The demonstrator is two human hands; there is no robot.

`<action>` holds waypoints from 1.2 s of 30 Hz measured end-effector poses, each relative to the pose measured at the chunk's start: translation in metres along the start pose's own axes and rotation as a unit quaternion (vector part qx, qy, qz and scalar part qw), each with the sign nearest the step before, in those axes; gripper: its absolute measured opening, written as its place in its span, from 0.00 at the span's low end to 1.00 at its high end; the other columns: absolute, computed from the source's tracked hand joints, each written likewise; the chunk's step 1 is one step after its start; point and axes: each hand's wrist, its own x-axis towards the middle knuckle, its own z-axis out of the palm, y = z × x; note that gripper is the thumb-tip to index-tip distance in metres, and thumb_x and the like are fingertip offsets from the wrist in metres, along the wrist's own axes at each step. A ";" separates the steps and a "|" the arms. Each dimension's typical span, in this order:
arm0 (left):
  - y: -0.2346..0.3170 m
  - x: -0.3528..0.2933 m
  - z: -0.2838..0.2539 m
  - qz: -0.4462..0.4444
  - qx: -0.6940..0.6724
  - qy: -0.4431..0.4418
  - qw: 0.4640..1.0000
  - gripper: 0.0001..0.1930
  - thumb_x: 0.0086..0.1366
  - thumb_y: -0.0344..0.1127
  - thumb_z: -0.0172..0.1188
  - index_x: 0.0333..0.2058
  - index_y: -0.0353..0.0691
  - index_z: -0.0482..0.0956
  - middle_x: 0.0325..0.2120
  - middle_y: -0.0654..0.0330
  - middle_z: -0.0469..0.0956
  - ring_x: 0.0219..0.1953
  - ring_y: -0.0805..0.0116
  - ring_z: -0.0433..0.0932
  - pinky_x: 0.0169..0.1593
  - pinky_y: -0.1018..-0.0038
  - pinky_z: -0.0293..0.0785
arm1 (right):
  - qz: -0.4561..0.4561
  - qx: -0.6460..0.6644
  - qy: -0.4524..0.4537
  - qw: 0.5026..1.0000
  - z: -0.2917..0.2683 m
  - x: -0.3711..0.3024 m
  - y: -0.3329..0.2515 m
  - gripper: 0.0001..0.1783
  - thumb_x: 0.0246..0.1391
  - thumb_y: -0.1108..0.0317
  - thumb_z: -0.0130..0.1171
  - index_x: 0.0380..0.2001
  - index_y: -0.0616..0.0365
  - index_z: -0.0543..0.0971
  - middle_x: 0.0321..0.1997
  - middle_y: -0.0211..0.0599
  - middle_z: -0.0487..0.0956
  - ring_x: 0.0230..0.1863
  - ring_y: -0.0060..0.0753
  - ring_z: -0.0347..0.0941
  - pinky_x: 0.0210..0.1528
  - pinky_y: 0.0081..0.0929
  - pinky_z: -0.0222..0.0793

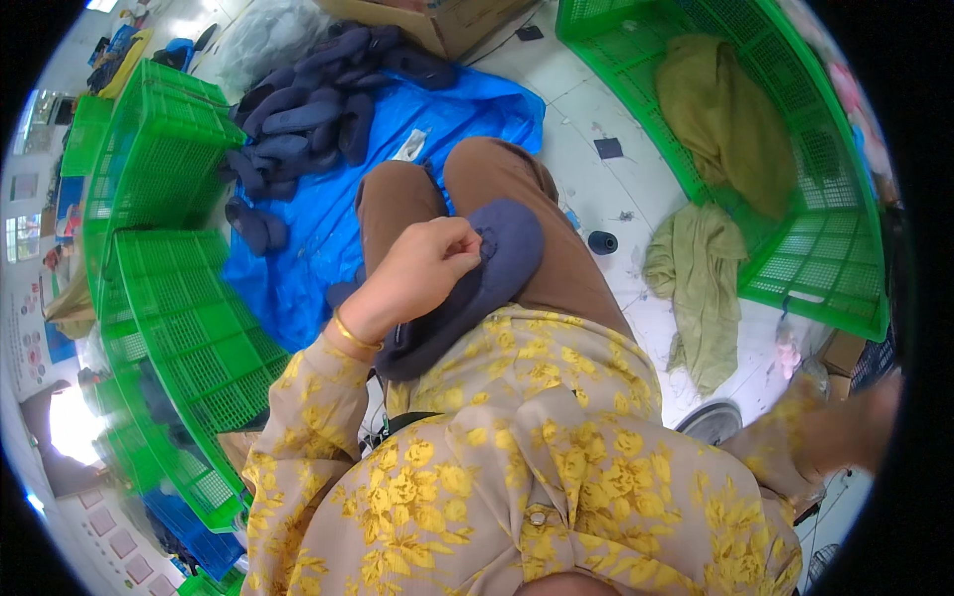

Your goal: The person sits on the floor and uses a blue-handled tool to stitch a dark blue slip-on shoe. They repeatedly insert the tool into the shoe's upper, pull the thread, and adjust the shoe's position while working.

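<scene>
A dark blue slipper [512, 243] rests across my lap, its rounded end over my right thigh. My left hand [422, 268], with a gold bangle at the wrist, is closed on it. Thumb and fingers pinch the slipper near a small gathered detail on its surface; whether a thread is also between them is too small to see. Another dark blue piece [397, 353] lies under the left wrist, partly hidden. My right hand [863, 429] is stretched far out to the right, away from the slipper, and its fingers are smeared by motion at the picture's rim.
A pile of dark blue slippers [303, 114] lies on a blue sheet [298, 288] ahead. Green crates [199, 328] stand at the left. A large green crate [835, 278] at the right holds olive cloth [730, 119]. Pale green cloth [701, 288] and a dark thread spool [602, 242] are on the floor.
</scene>
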 end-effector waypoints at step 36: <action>-0.036 -0.030 0.004 -0.046 -0.494 -0.037 0.868 0.03 0.70 0.31 0.53 0.38 0.38 0.72 0.57 0.48 0.70 0.55 0.65 0.72 0.63 0.68 0.66 | 0.520 0.547 0.318 0.574 0.080 -0.126 0.240 0.02 0.62 0.71 0.52 0.36 0.56 0.70 0.23 0.25 0.64 0.20 0.18 0.58 0.26 0.19 0.58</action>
